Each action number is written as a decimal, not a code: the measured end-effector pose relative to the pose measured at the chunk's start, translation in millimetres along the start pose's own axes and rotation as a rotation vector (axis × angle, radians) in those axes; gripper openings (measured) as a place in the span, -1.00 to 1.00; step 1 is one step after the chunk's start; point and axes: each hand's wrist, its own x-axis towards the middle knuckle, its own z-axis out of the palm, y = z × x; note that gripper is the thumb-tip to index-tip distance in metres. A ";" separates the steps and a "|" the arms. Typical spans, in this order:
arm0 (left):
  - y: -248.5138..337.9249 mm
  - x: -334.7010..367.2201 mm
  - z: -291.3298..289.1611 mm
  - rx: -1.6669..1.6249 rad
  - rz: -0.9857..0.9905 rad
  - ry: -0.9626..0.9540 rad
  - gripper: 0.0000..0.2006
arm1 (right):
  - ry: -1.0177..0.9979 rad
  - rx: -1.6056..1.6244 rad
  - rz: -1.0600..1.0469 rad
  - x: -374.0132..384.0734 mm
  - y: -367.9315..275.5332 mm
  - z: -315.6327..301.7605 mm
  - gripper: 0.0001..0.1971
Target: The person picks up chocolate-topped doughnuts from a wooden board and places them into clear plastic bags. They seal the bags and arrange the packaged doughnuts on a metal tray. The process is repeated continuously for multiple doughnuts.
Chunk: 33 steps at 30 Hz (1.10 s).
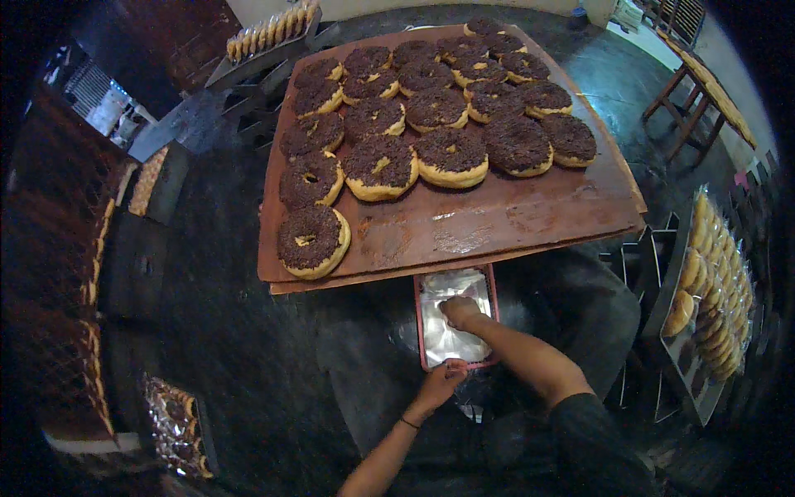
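A flat red-rimmed clear plastic bag (454, 319) lies below the front edge of a brown wooden board (497, 219). My right hand (460, 312) rests on the bag's upper middle, fingers closed and pressing on it. My left hand (442, 378) pinches the bag's near edge. The board carries several doughnuts topped with chocolate sprinkles (381, 166), and the nearest one (312, 240) sits at the board's front left corner.
A tray of plain and chocolate doughnuts (714, 298) stands at the right. Another tray of pale pastries (269, 33) is at the back left. A foil-lined tray (174, 427) lies at the lower left. A wooden table (704, 91) stands far right on the dark floor.
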 end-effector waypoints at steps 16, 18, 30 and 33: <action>178.4 -57.9 -48.8 -0.821 0.243 -0.518 -0.34 | 0.314 0.024 -0.871 -266.9 -71.7 -159.7 -0.42; 201.6 -76.3 -49.6 -0.821 0.371 -0.426 -0.28 | 0.357 0.143 -0.841 -272.6 -85.2 -160.9 -0.41; 146.9 -137.2 -18.1 -0.694 0.874 0.182 -0.35 | 0.430 0.735 -0.664 -219.5 -168.6 -144.0 -0.34; 119.4 -129.1 -39.3 -1.253 0.691 0.251 -0.50 | 0.291 0.531 -0.613 -213.9 -191.0 -140.3 -0.43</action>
